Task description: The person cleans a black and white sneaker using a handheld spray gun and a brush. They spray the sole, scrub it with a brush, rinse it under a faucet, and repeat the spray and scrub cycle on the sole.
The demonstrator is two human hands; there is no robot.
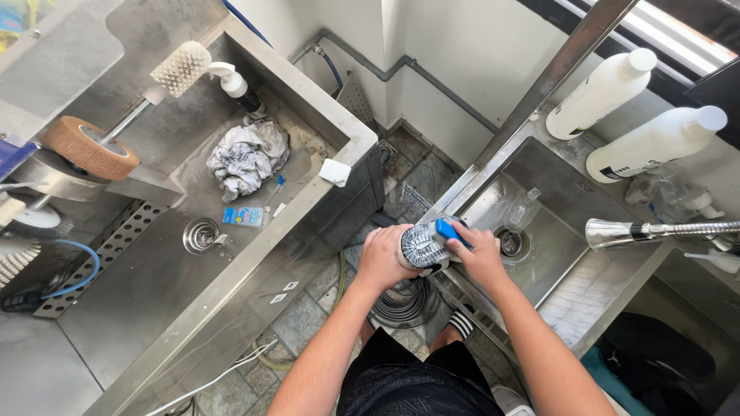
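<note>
Left hand [379, 258] wrapped around a round, dark ribbed part with pale slots [422, 246], fingers curled tight on its left side and rim. Right hand [482, 254] pressed against the part's right side, fingers closed on a blue brush [449, 230] laid across the top edge. Part held in the air just above the near left corner of the right steel sink [555, 185], over the rim where sink meets the gap to the floor. Drain [511, 243] just beside the right hand, inside the basin. Chrome spray head [610, 233] on a flexible hose, lying level over the basin's right side, well apart from both hands. Two white plastic bottles [603, 92] lying tilted on the ledge behind the sink. Below the hands, a coiled hose [405, 304] on the tiled floor [308, 316].

To the left, a larger steel basin [154, 285] with its own drain [200, 235], a crumpled grey rag [248, 158], a small blue packet [243, 216], and a white pump bottle [235, 83] in the far corner. White bristle brush head [180, 68] on a shaft above it, and a tan buffing wheel [89, 148] at the left edge. Small white scrap [334, 172] resting on the basin's rim.
</note>
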